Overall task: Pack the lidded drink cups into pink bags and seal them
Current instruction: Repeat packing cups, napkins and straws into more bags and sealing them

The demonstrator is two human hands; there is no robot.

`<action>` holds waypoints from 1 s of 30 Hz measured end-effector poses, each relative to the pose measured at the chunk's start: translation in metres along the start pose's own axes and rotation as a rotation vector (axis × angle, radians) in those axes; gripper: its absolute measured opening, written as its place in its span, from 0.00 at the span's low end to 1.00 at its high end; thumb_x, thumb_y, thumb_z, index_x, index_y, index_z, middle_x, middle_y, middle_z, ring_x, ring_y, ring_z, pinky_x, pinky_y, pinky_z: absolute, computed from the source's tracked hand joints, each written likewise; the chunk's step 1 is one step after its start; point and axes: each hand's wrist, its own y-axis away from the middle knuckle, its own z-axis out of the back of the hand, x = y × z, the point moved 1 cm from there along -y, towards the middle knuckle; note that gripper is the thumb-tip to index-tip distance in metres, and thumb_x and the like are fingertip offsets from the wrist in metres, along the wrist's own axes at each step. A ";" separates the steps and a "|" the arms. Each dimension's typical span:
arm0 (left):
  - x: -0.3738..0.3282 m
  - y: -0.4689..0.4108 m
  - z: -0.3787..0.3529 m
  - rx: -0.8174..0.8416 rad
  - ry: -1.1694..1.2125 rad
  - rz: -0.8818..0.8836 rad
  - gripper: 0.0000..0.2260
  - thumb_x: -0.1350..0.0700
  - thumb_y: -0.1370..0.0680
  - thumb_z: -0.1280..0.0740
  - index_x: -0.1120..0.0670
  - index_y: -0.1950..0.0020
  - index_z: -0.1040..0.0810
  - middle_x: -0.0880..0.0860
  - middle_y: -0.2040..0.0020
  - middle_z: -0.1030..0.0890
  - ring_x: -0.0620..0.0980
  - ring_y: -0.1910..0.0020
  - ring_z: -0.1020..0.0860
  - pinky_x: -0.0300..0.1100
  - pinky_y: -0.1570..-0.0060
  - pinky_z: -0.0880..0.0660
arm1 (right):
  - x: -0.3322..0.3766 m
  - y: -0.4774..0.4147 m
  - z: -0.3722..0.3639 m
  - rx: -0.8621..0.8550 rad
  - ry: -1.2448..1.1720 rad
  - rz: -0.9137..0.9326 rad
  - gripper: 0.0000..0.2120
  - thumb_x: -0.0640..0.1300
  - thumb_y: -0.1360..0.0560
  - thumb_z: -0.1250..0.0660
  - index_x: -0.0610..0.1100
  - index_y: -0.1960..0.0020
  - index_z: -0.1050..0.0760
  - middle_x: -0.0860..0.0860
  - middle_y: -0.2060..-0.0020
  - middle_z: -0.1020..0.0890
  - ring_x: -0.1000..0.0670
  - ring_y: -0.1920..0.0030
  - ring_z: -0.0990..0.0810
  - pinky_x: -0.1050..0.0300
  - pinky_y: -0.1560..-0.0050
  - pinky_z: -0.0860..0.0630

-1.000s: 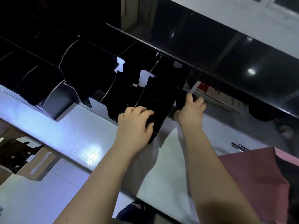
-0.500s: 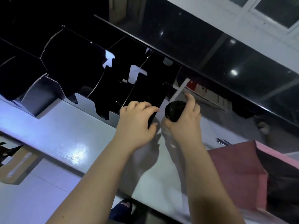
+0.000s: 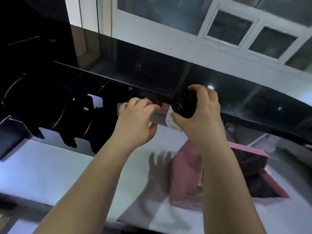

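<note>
Two hands are up in front of us: the right hand (image 3: pixel 205 120) has fingers and thumb wrapped round the black-lidded drink cup (image 3: pixel 184 105), holding it tilted in the air above the white counter (image 3: pixel 50 174), lid towards us. Just beside it, the left hand (image 3: pixel 135 122) hovers with fingers loosely bent, and we see nothing in its grasp, close to the black divided rack (image 3: pixel 50 107). Below the cup, the pink bag (image 3: pixel 185 174) lies on the counter, mouth open.

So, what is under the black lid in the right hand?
A white cup shows below the black lid; the right hand grips it and covers most. Contents are hidden.
</note>
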 end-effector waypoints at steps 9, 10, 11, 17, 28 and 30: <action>-0.141 -0.012 -0.006 0.062 0.253 -0.204 0.19 0.47 0.26 0.31 0.47 0.35 0.23 0.46 0.39 0.22 0.51 0.39 0.28 0.49 0.43 0.27 | -0.088 0.037 0.137 -0.087 -0.017 -0.062 0.29 0.52 0.33 0.23 0.58 0.37 0.33 0.59 0.37 0.34 0.54 0.37 0.32 0.62 0.42 0.33; -0.154 -0.009 -0.010 0.090 0.274 -0.216 0.19 0.48 0.26 0.30 0.47 0.36 0.23 0.45 0.39 0.22 0.50 0.39 0.27 0.47 0.44 0.27 | -0.098 0.044 0.148 -0.063 -0.038 -0.057 0.28 0.52 0.33 0.23 0.59 0.38 0.32 0.60 0.38 0.33 0.56 0.38 0.31 0.64 0.43 0.33; -0.166 -0.005 -0.015 0.121 0.290 -0.224 0.18 0.48 0.26 0.30 0.46 0.36 0.23 0.45 0.40 0.23 0.48 0.40 0.27 0.45 0.46 0.27 | -0.108 0.052 0.157 -0.040 -0.057 -0.057 0.28 0.51 0.34 0.23 0.60 0.39 0.32 0.60 0.38 0.33 0.57 0.40 0.30 0.67 0.44 0.33; -0.203 0.014 -0.049 0.437 0.318 -0.141 0.14 0.53 0.26 0.28 0.43 0.42 0.20 0.43 0.46 0.19 0.45 0.48 0.22 0.43 0.50 0.24 | -0.158 0.090 0.167 0.045 -0.094 -0.128 0.29 0.57 0.38 0.24 0.59 0.40 0.30 0.61 0.41 0.28 0.60 0.43 0.27 0.66 0.45 0.29; -0.204 0.022 -0.073 0.613 -0.083 -0.258 0.53 0.38 0.36 0.23 0.44 0.20 0.51 0.49 0.22 0.43 0.52 0.24 0.44 0.51 0.26 0.43 | -0.195 0.107 0.105 0.355 0.167 -0.179 0.36 0.55 0.37 0.24 0.55 0.33 0.35 0.54 0.38 0.33 0.49 0.39 0.31 0.50 0.40 0.26; -0.205 0.024 -0.071 0.648 -0.143 -0.269 0.55 0.36 0.37 0.24 0.44 0.20 0.55 0.49 0.20 0.50 0.52 0.22 0.51 0.53 0.23 0.51 | -0.209 0.104 0.109 0.408 0.257 -0.254 0.39 0.54 0.37 0.23 0.53 0.31 0.38 0.50 0.37 0.34 0.46 0.38 0.32 0.49 0.40 0.26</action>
